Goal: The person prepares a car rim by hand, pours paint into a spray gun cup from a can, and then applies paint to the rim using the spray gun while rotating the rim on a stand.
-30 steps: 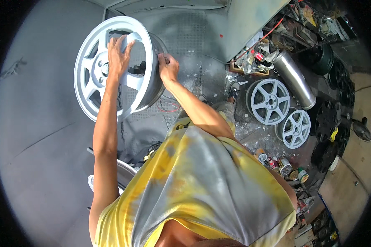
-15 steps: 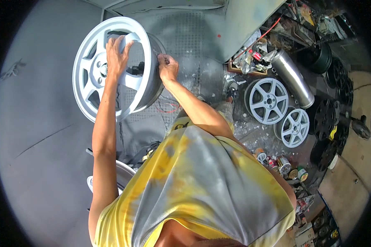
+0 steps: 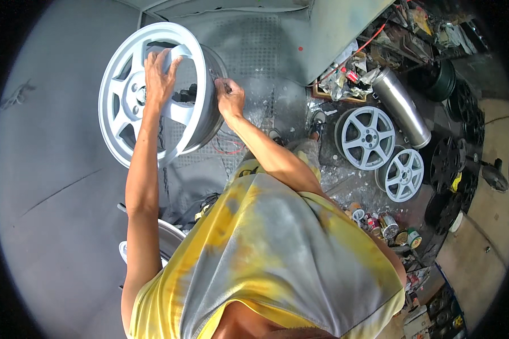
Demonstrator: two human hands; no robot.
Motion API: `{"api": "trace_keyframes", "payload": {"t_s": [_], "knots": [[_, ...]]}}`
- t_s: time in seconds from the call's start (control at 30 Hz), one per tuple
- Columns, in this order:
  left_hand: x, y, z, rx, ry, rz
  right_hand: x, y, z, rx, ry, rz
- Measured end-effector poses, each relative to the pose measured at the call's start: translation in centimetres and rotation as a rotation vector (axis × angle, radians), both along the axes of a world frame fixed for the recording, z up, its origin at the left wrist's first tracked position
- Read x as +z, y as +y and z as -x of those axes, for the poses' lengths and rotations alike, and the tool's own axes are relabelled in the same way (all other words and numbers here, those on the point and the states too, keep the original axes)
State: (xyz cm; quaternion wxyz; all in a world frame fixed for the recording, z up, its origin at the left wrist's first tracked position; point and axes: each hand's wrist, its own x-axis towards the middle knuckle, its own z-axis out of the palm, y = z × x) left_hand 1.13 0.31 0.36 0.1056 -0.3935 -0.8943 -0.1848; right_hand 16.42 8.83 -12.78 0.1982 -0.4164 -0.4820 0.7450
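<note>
A large white-grey wheel rim [image 3: 116, 87] with several spokes stands tilted at the upper left, its face turned to the left. My left hand [image 3: 159, 79] reaches over the face, with fingers and thumb curled round a spoke near the hub. On the right side of the rim, my right hand [image 3: 230, 100] is closed at the outside of the barrel. Its thumb and fingers pinch together around something dark and small that I cannot make out. Behind the spokes some dark pieces [image 3: 185, 93] show, partly hidden by the rim.
Two more pale spoked rims [image 3: 369, 138] [image 3: 405, 175] lie at the right beside a silver metal cylinder [image 3: 401, 107]. Several paint cans [image 3: 388, 225] stand nearer me. A box of crumpled paper [image 3: 345, 85] sits farther back. Part of another rim [image 3: 172, 240] shows beneath my left arm.
My right hand has shifted slightly nearer to me along the rim's barrel, with its knuckles turned a little. The left hand keeps its hold, and the rim has barely moved.
</note>
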Motion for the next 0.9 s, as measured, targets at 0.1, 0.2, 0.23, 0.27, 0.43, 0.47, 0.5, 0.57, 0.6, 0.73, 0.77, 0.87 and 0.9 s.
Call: {"api": "trace_keyframes", "payload": {"t_s": [0.1,0.2,0.23,0.27,0.43,0.47,0.5,0.57,0.6,0.73,0.77,0.87,0.9], "knots": [[0.1,0.1,0.1,0.004,0.02,0.019,0.4,0.6,1.2,-0.067,-0.028,-0.071],[-0.3,-0.2,0.3,-0.007,0.022,-0.01,0.7,-0.5,0.0,-0.037,0.01,-0.132],[-0.1,-0.2,0.3,-0.007,0.014,-0.008,0.4,-0.4,-0.2,-0.039,0.016,-0.128],[-0.1,-0.1,0.3,-0.006,0.006,-0.006,0.2,-0.1,-0.2,-0.04,0.021,-0.124],[0.1,0.2,0.1,-0.023,0.006,-0.027,-0.7,1.1,1.8,-0.097,0.016,-0.071],[0.1,0.2,0.1,-0.022,0.001,-0.036,-0.6,0.2,1.3,-0.114,-0.001,-0.052],[0.0,0.0,0.0,-0.019,0.008,-0.033,-0.5,-0.5,0.5,-0.08,0.003,-0.05],[-0.1,-0.3,0.0,-0.012,0.021,-0.029,-0.2,-1.4,-0.6,-0.014,0.011,-0.046],[0.1,-0.1,0.1,-0.006,0.025,-0.023,-0.5,-1.5,-0.6,-0.023,0.048,-0.04],[0.0,-0.1,0.4,-0.012,0.026,-0.012,-1.1,-0.4,1.3,-0.137,0.011,0.085],[-0.4,-0.6,0.5,-0.021,0.038,-0.019,-0.9,-0.8,1.1,-0.112,0.016,0.062],[-0.3,-0.4,0.2,0.001,0.03,-0.015,-0.9,-1.5,0.0,-0.021,0.026,0.074],[0.0,0.1,0.0,0.006,0.023,-0.006,-1.9,-1.2,0.3,-0.049,0.001,0.093]]}}
